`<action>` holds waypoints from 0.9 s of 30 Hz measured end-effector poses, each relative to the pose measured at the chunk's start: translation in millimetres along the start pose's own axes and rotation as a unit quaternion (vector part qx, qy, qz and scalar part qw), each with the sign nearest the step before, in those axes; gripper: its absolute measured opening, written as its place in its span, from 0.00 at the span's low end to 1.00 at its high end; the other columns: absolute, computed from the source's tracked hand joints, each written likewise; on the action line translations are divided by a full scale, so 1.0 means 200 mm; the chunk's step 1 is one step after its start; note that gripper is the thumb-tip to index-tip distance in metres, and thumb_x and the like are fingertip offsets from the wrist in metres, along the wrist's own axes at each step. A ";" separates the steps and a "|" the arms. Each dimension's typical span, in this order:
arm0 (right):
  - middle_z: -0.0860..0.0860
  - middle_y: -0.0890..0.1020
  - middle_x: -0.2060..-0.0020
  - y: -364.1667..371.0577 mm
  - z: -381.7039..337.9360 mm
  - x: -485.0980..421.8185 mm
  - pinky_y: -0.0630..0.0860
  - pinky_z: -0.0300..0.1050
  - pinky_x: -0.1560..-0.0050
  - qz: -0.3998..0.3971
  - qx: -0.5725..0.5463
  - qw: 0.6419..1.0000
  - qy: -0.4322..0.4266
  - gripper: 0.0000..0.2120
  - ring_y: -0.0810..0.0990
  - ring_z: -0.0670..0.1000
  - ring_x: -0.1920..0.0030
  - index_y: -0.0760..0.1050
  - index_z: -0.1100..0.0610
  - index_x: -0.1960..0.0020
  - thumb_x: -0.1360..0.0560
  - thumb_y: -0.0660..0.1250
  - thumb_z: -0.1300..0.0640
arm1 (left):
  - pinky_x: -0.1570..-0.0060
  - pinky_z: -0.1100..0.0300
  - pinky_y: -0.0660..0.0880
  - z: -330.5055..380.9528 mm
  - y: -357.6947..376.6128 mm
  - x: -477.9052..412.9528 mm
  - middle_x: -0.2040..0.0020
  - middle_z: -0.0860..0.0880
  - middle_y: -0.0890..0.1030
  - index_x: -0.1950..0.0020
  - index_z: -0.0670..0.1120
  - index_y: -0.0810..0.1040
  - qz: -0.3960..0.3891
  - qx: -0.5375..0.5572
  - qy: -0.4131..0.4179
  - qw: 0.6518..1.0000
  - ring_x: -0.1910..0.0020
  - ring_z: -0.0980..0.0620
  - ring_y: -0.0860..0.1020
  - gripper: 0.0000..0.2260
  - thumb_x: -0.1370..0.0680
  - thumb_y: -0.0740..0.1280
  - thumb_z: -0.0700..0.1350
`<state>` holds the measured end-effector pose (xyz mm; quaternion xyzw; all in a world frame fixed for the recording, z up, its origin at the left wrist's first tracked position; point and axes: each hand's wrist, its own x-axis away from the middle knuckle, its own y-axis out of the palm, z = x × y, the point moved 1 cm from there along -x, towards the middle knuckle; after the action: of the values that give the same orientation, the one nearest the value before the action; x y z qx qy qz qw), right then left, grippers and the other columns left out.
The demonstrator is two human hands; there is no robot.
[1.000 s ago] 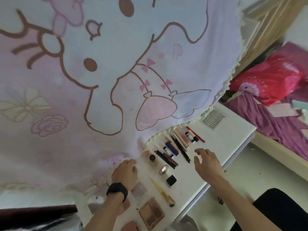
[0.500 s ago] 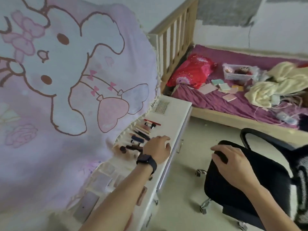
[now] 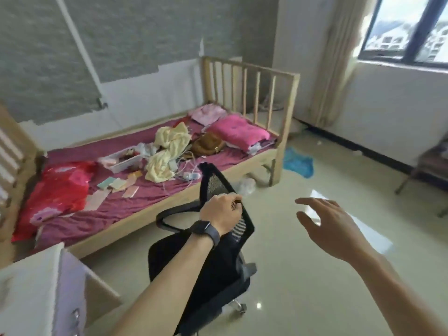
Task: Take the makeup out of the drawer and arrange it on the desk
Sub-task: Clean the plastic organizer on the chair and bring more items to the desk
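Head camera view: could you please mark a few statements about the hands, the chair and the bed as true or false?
1. The left hand grips the top of the black chair. True.
2. The right hand holds a lipstick. False: it is open, holds nothing and is over the floor.
3. A watch is on the left wrist. True.
4. The bed has nothing on it. False: a yellow cloth, a pink pillow and other clutter lie there.

The left hand [image 3: 221, 214], arm stretched forward, curls its fingers round the chair back [image 3: 213, 183]; the right hand [image 3: 324, 224] hovers farther right (in mid-air), fingers loosely spread.
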<state>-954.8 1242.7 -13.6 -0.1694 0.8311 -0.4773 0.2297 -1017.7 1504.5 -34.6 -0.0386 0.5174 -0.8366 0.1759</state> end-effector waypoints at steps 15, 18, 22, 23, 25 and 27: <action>0.43 0.80 0.36 -0.93 1.71 -0.07 0.68 0.41 0.37 0.138 0.015 0.961 0.240 0.17 0.71 0.48 0.32 0.75 0.48 0.31 0.19 0.64 0.48 | 0.43 0.53 0.77 1.91 0.99 -1.12 0.40 0.55 0.82 0.34 0.58 0.76 -0.103 0.018 0.223 0.969 0.41 0.52 0.79 0.15 0.21 0.62 0.54; 0.41 0.79 0.36 -1.00 2.01 -0.24 0.67 0.39 0.38 0.132 0.019 0.955 0.265 0.17 0.70 0.46 0.32 0.74 0.46 0.31 0.19 0.64 0.47 | 0.45 0.57 0.76 2.18 1.20 -1.39 0.41 0.56 0.81 0.35 0.59 0.77 -0.121 0.044 0.247 0.960 0.42 0.54 0.78 0.15 0.21 0.63 0.54; 0.40 0.79 0.37 -1.08 2.39 -0.54 0.66 0.38 0.39 0.136 0.031 0.945 0.297 0.17 0.71 0.45 0.33 0.74 0.45 0.31 0.19 0.64 0.46 | 0.50 0.59 0.75 2.48 1.42 -1.83 0.42 0.57 0.81 0.36 0.61 0.76 -0.130 0.051 0.282 0.949 0.44 0.53 0.79 0.14 0.21 0.63 0.54; 0.41 0.79 0.37 -1.11 2.48 -0.62 0.66 0.38 0.39 0.140 0.033 0.943 0.301 0.17 0.71 0.46 0.33 0.74 0.45 0.32 0.19 0.64 0.46 | 0.49 0.58 0.76 2.54 1.46 -1.95 0.42 0.56 0.81 0.36 0.61 0.76 -0.132 0.051 0.288 0.947 0.44 0.53 0.79 0.14 0.22 0.63 0.54; 0.42 0.80 0.37 -1.19 2.64 -0.79 0.67 0.40 0.37 0.152 0.036 0.937 0.312 0.16 0.72 0.47 0.33 0.75 0.45 0.32 0.20 0.65 0.47 | 0.47 0.55 0.77 2.69 1.53 -2.18 0.42 0.55 0.81 0.35 0.60 0.76 -0.136 0.047 0.304 0.942 0.43 0.51 0.79 0.15 0.22 0.63 0.53; 0.43 0.80 0.38 -1.27 2.79 -0.93 0.67 0.41 0.38 0.162 0.039 0.931 0.326 0.16 0.73 0.48 0.34 0.75 0.46 0.32 0.20 0.65 0.47 | 0.46 0.54 0.77 2.84 1.59 -2.38 0.43 0.54 0.82 0.36 0.59 0.77 -0.137 0.047 0.313 0.939 0.44 0.49 0.79 0.15 0.22 0.63 0.52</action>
<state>-480.9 812.6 4.0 0.1416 0.8571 -0.4947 0.0267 -351.3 1050.7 3.5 0.1628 0.4959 -0.8460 -0.1092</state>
